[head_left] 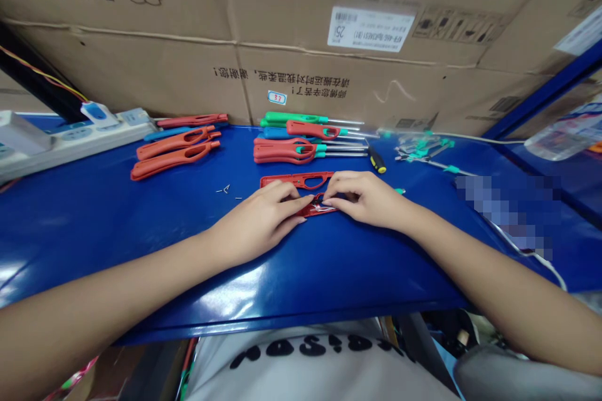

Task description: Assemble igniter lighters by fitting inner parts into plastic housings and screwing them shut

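Note:
My left hand (266,216) grips the left end of a red lighter shell half (308,210) on the blue table, its thumb and forefinger against the shell. Thin wires and small bright and dark parts show inside it. From the right, my right hand (364,199) reaches over the same shell with thumb and forefinger closed near its trigger opening. What those fingertips pinch is too small to make out. Just behind lies another red shell half (286,180), its inner side up.
Finished-looking lighters (285,150) with metal tubes lie behind, near a black-yellow screwdriver (377,160). Orange-red casings (174,160) lie left, beside a power strip (79,138). Small screws (226,188) sit left of my hands. Metal rods with green pieces (423,147) lie right. A cardboard box (291,25) forms the back.

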Available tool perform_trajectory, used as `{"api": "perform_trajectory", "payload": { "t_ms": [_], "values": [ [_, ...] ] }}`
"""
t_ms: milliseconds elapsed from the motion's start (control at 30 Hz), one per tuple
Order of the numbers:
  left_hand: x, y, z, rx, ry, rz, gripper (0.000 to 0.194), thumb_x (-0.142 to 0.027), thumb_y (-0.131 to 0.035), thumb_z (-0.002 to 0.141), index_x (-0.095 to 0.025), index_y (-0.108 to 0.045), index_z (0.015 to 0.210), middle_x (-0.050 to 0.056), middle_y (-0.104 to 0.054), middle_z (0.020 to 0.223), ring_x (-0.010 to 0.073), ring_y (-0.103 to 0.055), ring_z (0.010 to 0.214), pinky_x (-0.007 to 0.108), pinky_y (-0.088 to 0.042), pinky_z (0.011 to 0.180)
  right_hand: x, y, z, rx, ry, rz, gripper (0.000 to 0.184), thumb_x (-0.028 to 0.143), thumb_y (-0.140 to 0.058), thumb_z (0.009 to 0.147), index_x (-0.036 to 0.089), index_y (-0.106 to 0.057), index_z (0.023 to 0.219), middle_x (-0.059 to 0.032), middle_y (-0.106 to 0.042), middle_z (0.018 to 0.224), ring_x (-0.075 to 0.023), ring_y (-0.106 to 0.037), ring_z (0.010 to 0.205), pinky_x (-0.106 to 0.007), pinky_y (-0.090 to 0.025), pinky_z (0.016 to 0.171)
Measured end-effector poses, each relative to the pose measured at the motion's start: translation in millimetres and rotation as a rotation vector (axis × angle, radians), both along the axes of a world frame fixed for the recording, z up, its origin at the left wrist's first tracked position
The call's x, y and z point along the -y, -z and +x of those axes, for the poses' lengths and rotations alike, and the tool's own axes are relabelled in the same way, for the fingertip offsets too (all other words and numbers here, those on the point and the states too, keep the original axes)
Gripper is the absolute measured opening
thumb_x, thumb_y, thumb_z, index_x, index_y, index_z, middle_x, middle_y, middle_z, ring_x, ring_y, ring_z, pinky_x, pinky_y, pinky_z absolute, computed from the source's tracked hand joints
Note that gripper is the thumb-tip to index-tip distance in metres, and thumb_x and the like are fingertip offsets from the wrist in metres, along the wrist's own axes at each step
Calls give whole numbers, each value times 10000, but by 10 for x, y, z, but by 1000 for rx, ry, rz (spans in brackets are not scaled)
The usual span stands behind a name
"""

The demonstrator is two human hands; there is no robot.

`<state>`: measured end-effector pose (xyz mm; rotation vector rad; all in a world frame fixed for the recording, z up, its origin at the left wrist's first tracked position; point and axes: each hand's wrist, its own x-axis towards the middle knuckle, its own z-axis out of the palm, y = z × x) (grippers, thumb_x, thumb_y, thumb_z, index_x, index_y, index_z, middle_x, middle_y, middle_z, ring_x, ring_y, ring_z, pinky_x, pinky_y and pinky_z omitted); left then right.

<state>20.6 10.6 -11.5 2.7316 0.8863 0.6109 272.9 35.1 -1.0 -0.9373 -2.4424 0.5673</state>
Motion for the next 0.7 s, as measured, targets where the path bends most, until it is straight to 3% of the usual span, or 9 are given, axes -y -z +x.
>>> {"api": "perform_trajectory", "payload": {
  "t_ms": [300,700],
  "values": [
    [64,-106,1,-143,-40,71,329,-262,-440,1036,-145,-687,1218,133,-651,1096,260,-628,998,432,-551,879,34,-97,51,65,-121,-35,70,220,-652,905,181,-690,948,-48,-663,946,-118,-534,670,-259,-443,642],
    [118,-143,-25,-158,-43,24,329,-188,-466,1014,-114,-623,1293,144,-648,1159,259,-616,1081,409,-557,949,65,-69,30,139,-62,-57,86,282,-624,937,197,-620,924,-9,-626,824,-129,-514,664,-252,-394,614]
  ]
}}
